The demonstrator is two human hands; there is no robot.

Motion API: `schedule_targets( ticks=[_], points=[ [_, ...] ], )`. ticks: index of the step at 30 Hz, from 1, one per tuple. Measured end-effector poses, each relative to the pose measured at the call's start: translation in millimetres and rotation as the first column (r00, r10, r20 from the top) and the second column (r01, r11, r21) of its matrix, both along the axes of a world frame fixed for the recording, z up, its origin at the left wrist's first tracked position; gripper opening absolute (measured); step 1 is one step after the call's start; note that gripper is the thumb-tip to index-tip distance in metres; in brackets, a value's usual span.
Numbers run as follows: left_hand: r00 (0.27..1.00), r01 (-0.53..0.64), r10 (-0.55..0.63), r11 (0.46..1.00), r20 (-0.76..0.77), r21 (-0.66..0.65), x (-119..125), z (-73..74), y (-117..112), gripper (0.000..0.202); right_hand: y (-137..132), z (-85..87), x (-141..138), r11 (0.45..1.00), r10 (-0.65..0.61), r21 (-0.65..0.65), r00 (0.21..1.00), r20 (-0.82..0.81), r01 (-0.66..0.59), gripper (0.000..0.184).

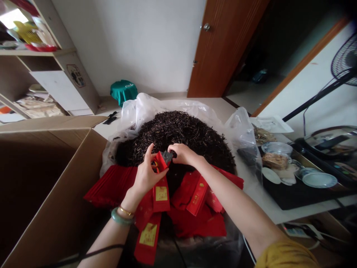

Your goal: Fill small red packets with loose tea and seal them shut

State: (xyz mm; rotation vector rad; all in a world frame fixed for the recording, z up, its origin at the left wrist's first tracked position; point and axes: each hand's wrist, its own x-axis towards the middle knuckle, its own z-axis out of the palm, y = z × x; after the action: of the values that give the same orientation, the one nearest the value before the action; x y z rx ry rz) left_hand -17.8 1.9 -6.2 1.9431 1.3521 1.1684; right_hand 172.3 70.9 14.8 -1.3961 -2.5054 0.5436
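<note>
My left hand (pixel 145 175) grips a small red packet (pixel 160 161) between thumb and fingers, tilted over the heap. A dark grey piece (pixel 167 158) shows at the packet's upper right end; I cannot tell whether it is a lining or a separate pouch. My right hand (pixel 182 153) is closed beside that end, fingers curled in, and what it pinches is hidden. Behind both hands rises a big heap of dark, dried, tea-like leaves (pixel 178 128) in a clear plastic bag (pixel 237 130). Red packets with gold labels (pixel 161 203) lie in front of the heap.
An open cardboard box (pixel 55 178) stands at the left. More red packets (pixel 111 184) are fanned out near it. At the right, a table holds a dark mat (pixel 281 199), a lidded bowl (pixel 319 179) and a clear container (pixel 276 150). A fan (pixel 344 59) stands at far right.
</note>
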Motion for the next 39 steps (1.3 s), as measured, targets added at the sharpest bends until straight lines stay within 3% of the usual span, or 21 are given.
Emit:
schedule_targets(
  ticks=[5, 8, 12, 15, 18, 22, 26, 31, 37, 39],
  points=[
    [1.000, -0.013, 0.013, 1.000, 0.009, -0.009, 0.5, -0.7, 0.4, 0.098, 8.4, 7.5, 11.9, 0.989, -0.150, -0.026, 0.965, -0.216, 0.148, 0.024],
    [1.000, -0.017, 0.018, 1.000, 0.024, -0.016, 0.8, -1.3, 0.3, 0.099, 7.1, 22.2, 17.6, 0.977, -0.212, -0.058, 0.913, -0.348, 0.204, 0.025],
    [0.998, -0.030, 0.032, 0.999, 0.045, -0.026, 1.5, -2.1, 0.0, 0.099, -6.0, 55.2, 17.6, 0.968, -0.229, -0.236, 0.694, -0.683, 0.088, 0.027],
    [0.998, -0.035, 0.036, 0.999, 0.055, -0.027, 2.5, -2.7, -0.2, 0.099, -20.8, 76.3, 9.2, 0.966, -0.225, -0.256, 0.622, -0.750, 0.042, 0.027],
    [0.997, -0.043, 0.045, 0.999, 0.061, -0.030, 3.3, -3.4, -0.3, 0.101, -33.5, 83.4, -1.9, 0.979, -0.171, -0.204, 0.672, -0.721, 0.031, 0.024],
    [0.996, -0.041, 0.042, 0.999, 0.077, -0.017, 3.7, -4.9, 0.0, 0.102, -42.7, 78.5, -10.6, 0.997, -0.080, -0.053, 0.816, -0.572, 0.061, 0.023],
    [0.995, -0.034, 0.036, 0.999, 0.091, -0.017, 4.6, -7.0, 0.1, 0.102, -45.8, 75.1, -11.3, 0.996, -0.025, 0.068, 0.901, -0.434, 0.060, 0.024],
    [0.995, -0.009, 0.009, 1.000, 0.101, 0.001, 6.6, -8.3, 0.2, 0.101, -49.5, 76.4, -13.5, 0.991, -0.013, 0.123, 0.952, -0.304, 0.053, 0.026],
    [0.997, -0.012, 0.011, 1.000, 0.080, 0.018, 6.9, -7.4, -0.2, 0.102, -58.8, 75.3, -20.4, 0.983, -0.081, 0.141, 0.964, -0.253, 0.120, 0.061],
    [0.997, -0.015, 0.013, 1.000, 0.080, 0.016, 6.6, -7.6, -0.2, 0.102, -60.7, 75.2, -21.1, 0.977, -0.081, 0.173, 0.964, -0.253, 0.127, 0.059]
  ],
)
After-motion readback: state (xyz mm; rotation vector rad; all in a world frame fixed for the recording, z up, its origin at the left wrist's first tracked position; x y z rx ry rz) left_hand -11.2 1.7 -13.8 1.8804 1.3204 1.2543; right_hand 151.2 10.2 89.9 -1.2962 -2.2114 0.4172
